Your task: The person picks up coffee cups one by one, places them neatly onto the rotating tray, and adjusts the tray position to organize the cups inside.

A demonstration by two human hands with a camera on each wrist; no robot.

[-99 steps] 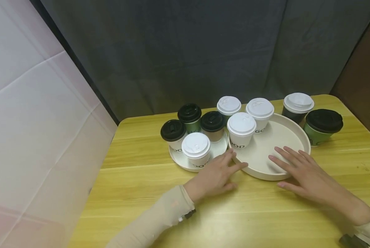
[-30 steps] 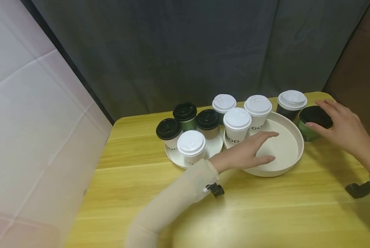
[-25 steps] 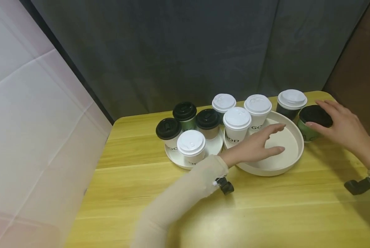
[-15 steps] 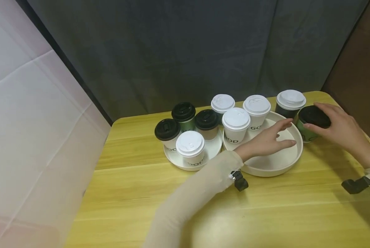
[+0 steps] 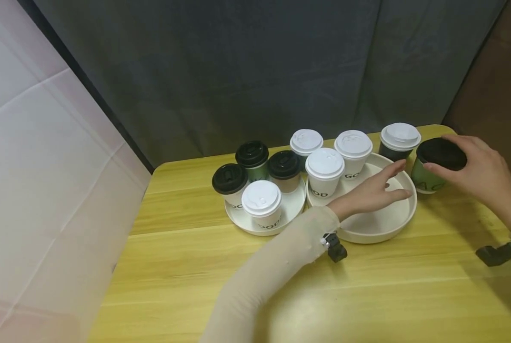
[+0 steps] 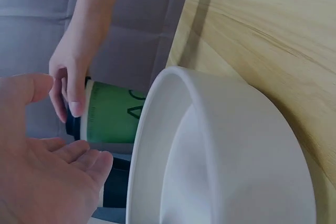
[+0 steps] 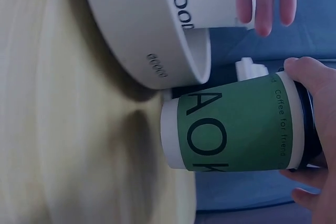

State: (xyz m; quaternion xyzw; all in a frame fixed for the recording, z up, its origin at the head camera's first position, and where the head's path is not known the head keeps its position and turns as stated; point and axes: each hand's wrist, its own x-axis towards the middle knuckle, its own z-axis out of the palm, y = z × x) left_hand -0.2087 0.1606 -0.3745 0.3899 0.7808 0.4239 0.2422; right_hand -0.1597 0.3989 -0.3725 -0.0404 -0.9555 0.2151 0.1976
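Note:
My right hand (image 5: 488, 174) grips a green paper coffee cup (image 5: 426, 178) by its black lid, thumb on the near side. In the right wrist view the cup (image 7: 236, 129) is slightly tilted, its white base just off the table. My left hand (image 5: 371, 193) hovers over the large cream round tray (image 5: 379, 224), thumb and fingers apart, holding nothing. White-lidded cups, a front one (image 5: 325, 169) and a rear one (image 5: 353, 150), stand in that tray's left part. A dark cup with a white lid (image 5: 400, 138) stands behind the green one, partly hidden in the left wrist view.
A smaller white round plate (image 5: 295, 202) adjoins the tray's left side. It bears several cups, among them a white-lidded one (image 5: 261, 202) and a black-lidded one (image 5: 230, 183). Another white-lidded cup (image 5: 305, 145) stands behind. A dark curtain (image 5: 238, 71) borders the wooden table (image 5: 186, 267).
My right hand has moved from the tray to the green cup, gripped its lid and raised it slightly. My left hand has moved right, from the tray's front-left edge to above it.

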